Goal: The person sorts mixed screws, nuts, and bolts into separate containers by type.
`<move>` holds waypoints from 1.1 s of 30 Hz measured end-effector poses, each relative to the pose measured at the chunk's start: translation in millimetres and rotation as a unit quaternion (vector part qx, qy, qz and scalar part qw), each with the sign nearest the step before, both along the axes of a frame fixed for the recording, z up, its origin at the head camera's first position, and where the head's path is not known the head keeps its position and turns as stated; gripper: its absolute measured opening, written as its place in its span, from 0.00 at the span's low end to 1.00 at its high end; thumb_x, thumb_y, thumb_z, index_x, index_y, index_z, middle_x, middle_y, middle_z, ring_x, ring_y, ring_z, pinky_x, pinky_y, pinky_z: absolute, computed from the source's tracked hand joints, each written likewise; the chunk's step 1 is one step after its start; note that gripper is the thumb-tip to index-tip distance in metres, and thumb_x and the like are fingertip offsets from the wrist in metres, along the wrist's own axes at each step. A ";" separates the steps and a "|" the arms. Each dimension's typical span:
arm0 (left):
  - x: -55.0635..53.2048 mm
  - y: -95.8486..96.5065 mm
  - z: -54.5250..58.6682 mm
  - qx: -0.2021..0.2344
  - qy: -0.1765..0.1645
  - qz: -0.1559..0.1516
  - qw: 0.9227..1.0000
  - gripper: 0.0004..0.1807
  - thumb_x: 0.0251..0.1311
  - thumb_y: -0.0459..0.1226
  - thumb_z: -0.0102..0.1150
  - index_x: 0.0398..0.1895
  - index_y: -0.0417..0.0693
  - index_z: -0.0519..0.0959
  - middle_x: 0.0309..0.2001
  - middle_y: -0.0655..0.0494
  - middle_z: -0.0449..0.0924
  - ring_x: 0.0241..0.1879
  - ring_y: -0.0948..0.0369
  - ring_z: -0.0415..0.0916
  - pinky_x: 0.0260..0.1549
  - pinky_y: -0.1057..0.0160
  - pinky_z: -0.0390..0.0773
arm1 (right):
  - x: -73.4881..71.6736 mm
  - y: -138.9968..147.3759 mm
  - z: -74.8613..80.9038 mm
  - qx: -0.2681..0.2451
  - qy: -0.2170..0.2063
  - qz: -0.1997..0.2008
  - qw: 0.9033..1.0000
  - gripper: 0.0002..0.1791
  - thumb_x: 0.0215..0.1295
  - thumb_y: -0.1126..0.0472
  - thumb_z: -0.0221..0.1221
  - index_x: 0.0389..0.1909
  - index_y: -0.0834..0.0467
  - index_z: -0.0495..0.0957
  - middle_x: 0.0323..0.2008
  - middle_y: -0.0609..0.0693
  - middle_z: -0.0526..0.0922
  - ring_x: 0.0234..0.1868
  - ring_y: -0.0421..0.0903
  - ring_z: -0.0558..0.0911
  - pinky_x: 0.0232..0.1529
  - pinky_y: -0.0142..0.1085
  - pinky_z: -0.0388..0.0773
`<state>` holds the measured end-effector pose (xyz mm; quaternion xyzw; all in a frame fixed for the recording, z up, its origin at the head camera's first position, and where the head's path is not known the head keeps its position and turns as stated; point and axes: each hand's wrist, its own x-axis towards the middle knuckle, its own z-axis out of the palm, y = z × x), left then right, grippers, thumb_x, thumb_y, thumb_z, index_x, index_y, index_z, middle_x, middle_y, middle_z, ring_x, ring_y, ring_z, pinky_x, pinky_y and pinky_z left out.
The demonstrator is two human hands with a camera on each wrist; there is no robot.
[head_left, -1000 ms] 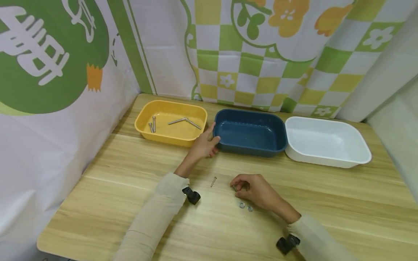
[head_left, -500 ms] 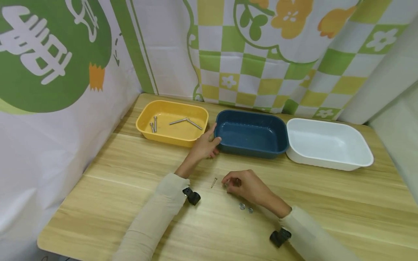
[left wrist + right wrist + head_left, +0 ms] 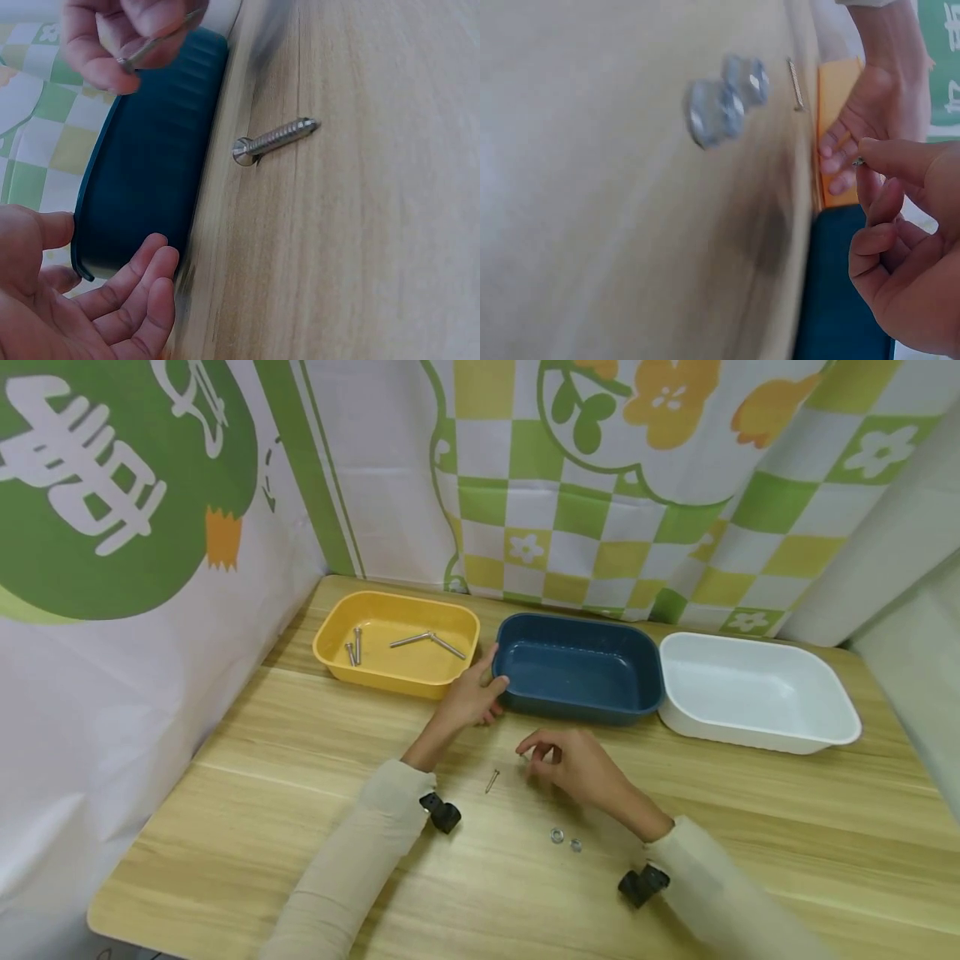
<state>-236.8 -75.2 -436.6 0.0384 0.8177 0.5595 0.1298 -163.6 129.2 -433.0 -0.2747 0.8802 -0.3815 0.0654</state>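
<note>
your right hand (image 3: pixel 577 768) is in a narrow pinch, thumb to forefinger, with the held screw (image 3: pixel 142 54) in it. that puts it up off the desk (image 3: pixel 225 843), just short of the near wall of the blue tray (image 3: pixel 570 708), toward its left end.

relation that matters, my read: grip to tray. tray opening is on the far-edge side of your pinch and a bit right. right hand has the part, so that's the one that counts.

held screw axis is slanted: head looks aimed at the desk's far left corner, shank back into your fingers toward near right. tip end partly covered.

loose countersunk screw (image 3: pixel 277 139) is flat on the desk, left of your pinch and closer to the near edge. right fingertips are nearer than left. head to far edge, tip to near edge, skewed slightly left.

left hand (image 3: pixel 467 697) touches the tray's left end. can't tell if it's gripping or bracing.
</note>
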 end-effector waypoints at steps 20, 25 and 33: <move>1.4 -0.8 1.8 0.011 -0.002 -0.008 1.000 0.37 0.75 0.43 0.50 0.81 0.65 0.47 0.26 0.36 0.82 0.18 0.51 0.77 0.17 0.63 0.75 | -27.8 25.3 14.4 -0.006 0.059 -0.076 0.995 0.10 0.60 0.70 0.68 0.42 0.60 0.87 0.26 0.45 0.82 0.25 0.42 0.75 0.27 0.36 0.73; 1.3 -1.4 1.3 0.015 -0.008 -0.008 1.000 0.37 0.76 0.44 0.50 0.81 0.66 0.46 0.27 0.35 0.81 0.18 0.52 0.76 0.17 0.63 0.74 | -34.5 33.4 22.7 -0.004 0.069 -0.090 0.994 0.10 0.62 0.69 0.67 0.44 0.59 0.87 0.26 0.46 0.82 0.23 0.43 0.74 0.24 0.36 0.70; 0.9 -1.5 0.3 0.013 -0.005 -0.008 1.000 0.37 0.75 0.45 0.51 0.81 0.67 0.47 0.26 0.36 0.81 0.18 0.52 0.76 0.17 0.63 0.74 | -48.4 50.6 33.6 0.021 0.068 -0.132 0.989 0.11 0.68 0.64 0.64 0.49 0.57 0.85 0.29 0.49 0.82 0.21 0.47 0.72 0.22 0.39 0.67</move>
